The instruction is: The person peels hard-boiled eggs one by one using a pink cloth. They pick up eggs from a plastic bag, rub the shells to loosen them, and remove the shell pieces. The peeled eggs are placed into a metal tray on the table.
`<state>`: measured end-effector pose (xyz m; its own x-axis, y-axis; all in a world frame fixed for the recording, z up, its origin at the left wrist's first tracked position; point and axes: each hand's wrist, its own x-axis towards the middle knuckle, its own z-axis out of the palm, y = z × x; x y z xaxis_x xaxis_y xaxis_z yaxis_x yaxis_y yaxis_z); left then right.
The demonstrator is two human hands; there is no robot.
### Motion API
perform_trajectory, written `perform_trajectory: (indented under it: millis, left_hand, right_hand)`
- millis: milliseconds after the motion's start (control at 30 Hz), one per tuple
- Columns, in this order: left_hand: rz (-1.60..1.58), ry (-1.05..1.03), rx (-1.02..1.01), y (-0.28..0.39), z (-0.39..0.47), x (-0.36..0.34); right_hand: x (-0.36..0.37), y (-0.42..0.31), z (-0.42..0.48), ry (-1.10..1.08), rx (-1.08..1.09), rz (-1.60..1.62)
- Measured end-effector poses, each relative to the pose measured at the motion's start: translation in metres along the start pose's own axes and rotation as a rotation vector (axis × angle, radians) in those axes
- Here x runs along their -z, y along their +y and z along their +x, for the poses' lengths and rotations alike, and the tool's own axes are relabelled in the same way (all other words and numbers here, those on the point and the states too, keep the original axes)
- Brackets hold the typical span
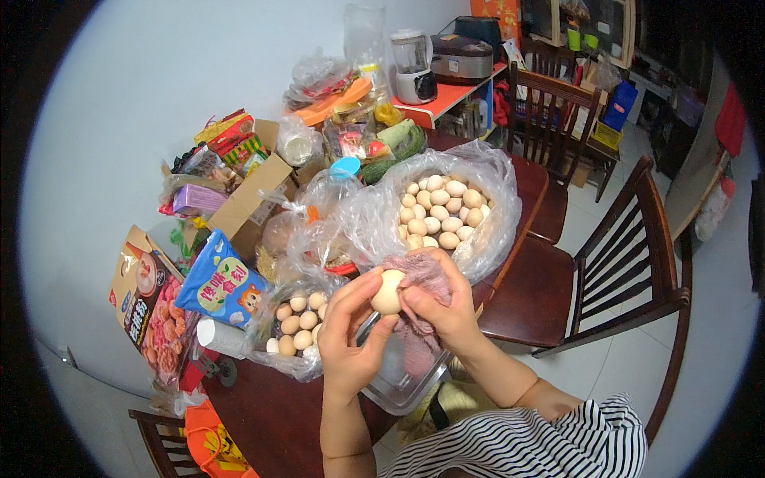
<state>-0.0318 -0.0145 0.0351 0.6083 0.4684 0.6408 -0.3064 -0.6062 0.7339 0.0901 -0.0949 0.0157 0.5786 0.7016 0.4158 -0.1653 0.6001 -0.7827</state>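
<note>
Between the fingertips of my left hand is a cream-coloured egg. My right hand grips a pink cloth and presses it against the egg's right side; the cloth's lower end hangs down. Below both hands sits a clear plastic container, partly hidden by them. Beyond my hands, a large clear plastic bag lies open around many eggs. Just left of my left hand, a smaller plastic bag holds several more eggs.
The dark wooden table carries a blue snack bag, a white paper roll, a cardboard box and green gourds. A blender and a rice cooker stand on a red-topped shelf. Wooden chairs flank the right side.
</note>
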Motion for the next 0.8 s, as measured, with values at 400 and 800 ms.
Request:
perform_trajectory:
  millis: [400,800]
  left_hand:
    - [-0.372,0.108,-0.01,-0.005,0.002,-0.005]
    - [-0.399,0.118,0.161,-0.003,-0.002,-0.009]
  right_hand:
    - [-0.005,0.002,0.002,0.059,-0.056,0.143]
    - [-0.008,0.018,-0.01,0.136,0.197,-0.161]
